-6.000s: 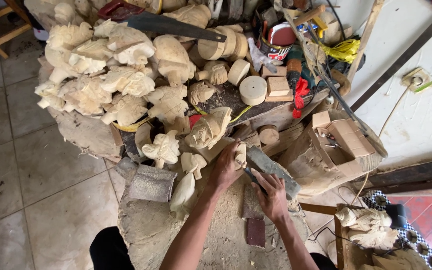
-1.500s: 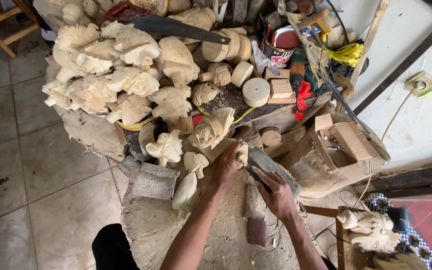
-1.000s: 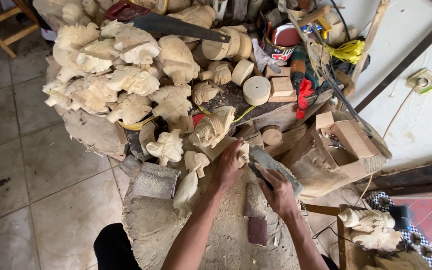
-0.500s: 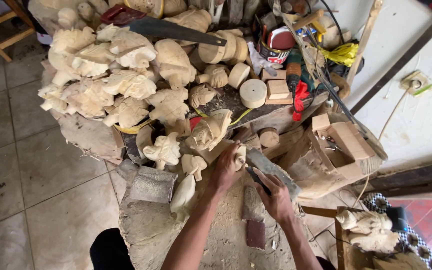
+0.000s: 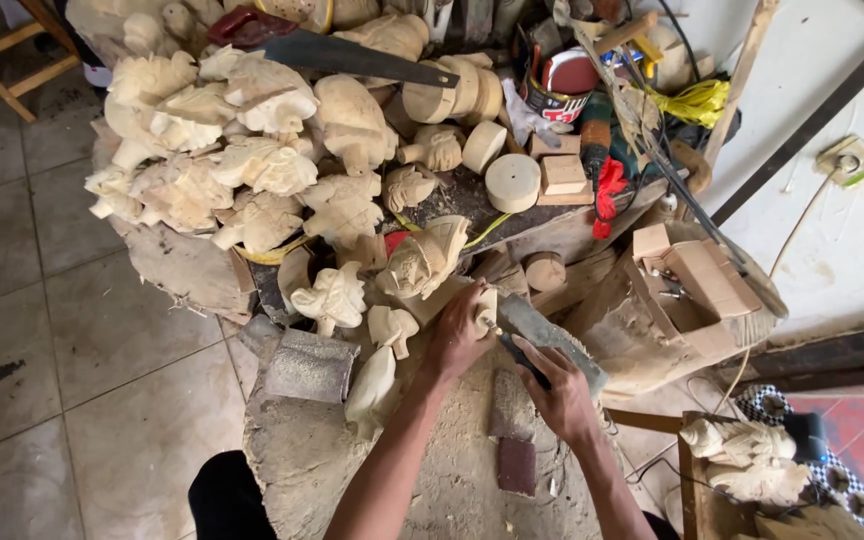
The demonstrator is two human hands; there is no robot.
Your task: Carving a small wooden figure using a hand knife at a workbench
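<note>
Pale wood: the small carving [image 5: 487, 308] sits on the sawdusty stump [image 5: 352, 470], pinched in my left hand [image 5: 457, 335]. My right hand [image 5: 557, 385] is clenched on a dark tool [image 5: 522, 355], whose tip has crept slightly closer to the piece over half a second. The grey slab [image 5: 552, 340] lies behind; unfinished figures [image 5: 242, 170] are heaped beyond.

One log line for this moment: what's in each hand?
left hand: holds small pale wood carving | right hand: grips tool handle, tip hidden | surface: sawdust-covered stump
</note>
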